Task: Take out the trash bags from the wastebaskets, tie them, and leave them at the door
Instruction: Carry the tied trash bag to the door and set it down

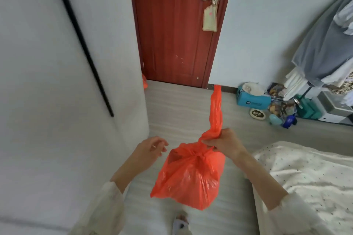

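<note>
A full orange trash bag (191,179) hangs in front of me above the floor, knotted at its neck. My right hand (224,142) grips one of its handle strips just beside the knot, and the free end of that strip sticks up. My left hand (152,148) is beside the bag on its left, apart from it, fingers loosely curled and holding nothing. The red wooden door (175,25) stands shut straight ahead. A sliver of another orange bag (144,81) shows on the floor at the door's left corner, mostly hidden by the wall.
A white wall (76,82) with a black strip juts out on my left. A bed with a dotted sheet (309,173) fills the lower right. A blue tissue box (252,95), a dish, toys and a clothes rack (324,53) crowd the right wall.
</note>
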Demonstrator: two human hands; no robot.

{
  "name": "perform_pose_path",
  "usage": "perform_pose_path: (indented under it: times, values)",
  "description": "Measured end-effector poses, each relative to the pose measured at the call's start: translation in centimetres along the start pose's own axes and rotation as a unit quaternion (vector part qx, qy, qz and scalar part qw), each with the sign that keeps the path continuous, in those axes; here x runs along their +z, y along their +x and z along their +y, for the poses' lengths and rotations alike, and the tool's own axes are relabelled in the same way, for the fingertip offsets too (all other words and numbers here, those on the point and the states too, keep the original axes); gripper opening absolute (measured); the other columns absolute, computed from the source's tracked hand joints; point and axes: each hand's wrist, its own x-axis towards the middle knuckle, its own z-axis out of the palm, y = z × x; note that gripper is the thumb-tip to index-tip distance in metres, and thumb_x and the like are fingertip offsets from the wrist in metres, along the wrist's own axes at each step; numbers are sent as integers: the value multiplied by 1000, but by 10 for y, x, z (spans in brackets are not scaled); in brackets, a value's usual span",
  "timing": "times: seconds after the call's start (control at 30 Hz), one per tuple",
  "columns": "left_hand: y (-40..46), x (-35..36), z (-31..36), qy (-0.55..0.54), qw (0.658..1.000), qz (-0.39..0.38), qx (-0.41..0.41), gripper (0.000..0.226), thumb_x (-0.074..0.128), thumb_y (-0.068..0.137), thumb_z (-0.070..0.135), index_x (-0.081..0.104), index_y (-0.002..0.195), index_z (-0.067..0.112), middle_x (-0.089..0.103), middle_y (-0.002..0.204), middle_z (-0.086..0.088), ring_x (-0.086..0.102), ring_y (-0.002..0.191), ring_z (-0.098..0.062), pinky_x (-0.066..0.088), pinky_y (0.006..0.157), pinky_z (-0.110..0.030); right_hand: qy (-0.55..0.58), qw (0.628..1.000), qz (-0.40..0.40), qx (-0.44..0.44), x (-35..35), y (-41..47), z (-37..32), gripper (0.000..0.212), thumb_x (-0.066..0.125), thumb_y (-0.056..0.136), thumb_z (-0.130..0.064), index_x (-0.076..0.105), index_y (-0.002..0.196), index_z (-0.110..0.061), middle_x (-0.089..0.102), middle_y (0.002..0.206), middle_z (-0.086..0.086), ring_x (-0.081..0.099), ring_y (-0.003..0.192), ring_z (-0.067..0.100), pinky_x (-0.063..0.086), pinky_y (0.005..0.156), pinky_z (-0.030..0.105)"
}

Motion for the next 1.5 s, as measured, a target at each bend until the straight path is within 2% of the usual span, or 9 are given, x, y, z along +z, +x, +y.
perform_pose_path:
  times: [0.2,0.37,0.6,0.8,0.93,1.1,1.23,1.37,1.5]
  values:
    - [171,-12,38,-12,1000,-6,-9,27,44,94,12,55,77,30,61,75,8,58,64,-7,40,55,-4,-92,995,-29,11,-41,164,-48,18,74,73,-14,74,86,-1,64,57,2,57,48,2,48,61,27]
    - [296,-28,47,-27,999,13,-28,19,43,94,10,59,86,17,60,75,5,57,64,-7,40,54,-5,-68,997,-15,15,-71,294,-87,15,74,73,-7,73,87,-2,66,61,4,57,42,-2,43,43,6]
    - [491,-44,26,-68,995,37,-60,24,45,93,11,58,78,24,60,71,8,57,67,-12,43,62,-17,-80,996,-43,24,-74,497,-136,18,72,74,-9,72,90,-1,66,59,2,60,46,3,45,45,12]
    - [635,-84,25,-75,992,66,-79,27,45,93,14,56,76,31,63,73,10,59,56,3,41,56,-8,-115,989,-82,29,-66,645,-194,16,69,76,-13,72,86,0,69,67,10,58,48,8,48,49,21]
    - [706,-105,13,-70,987,89,-114,21,44,94,14,60,83,24,64,78,3,60,67,-7,42,60,-12,-112,985,-126,28,-53,737,-232,20,69,76,-10,71,88,6,67,67,10,58,54,14,46,53,22]
    - [791,-130,-18,-132,959,154,-197,27,43,93,9,58,76,24,62,71,8,57,53,9,40,51,-3,-129,971,-199,14,-12,858,-273,15,66,77,-8,70,87,3,69,74,16,64,67,24,46,58,27]
    - [859,-156,-42,-191,913,246,-263,35,40,92,2,57,72,24,61,71,6,57,49,10,39,47,-3,-126,950,-285,28,29,945,-303,19,61,79,0,64,67,-14,64,48,-3,61,42,4,43,41,13]
    - [912,-182,-60,-225,874,293,-316,23,41,93,2,60,84,11,61,70,3,58,50,5,39,47,-3,-147,915,-366,87,78,1011,-334,19,55,83,-1,60,66,-7,60,37,-5,60,39,4,46,43,14]
    - [947,-217,-93,-256,842,336,-337,21,39,92,-3,58,92,4,59,68,1,59,49,5,40,46,-3,-143,888,-410,151,134,1063,-362,10,53,85,-3,63,85,-1,63,65,8,61,62,17,51,54,19]
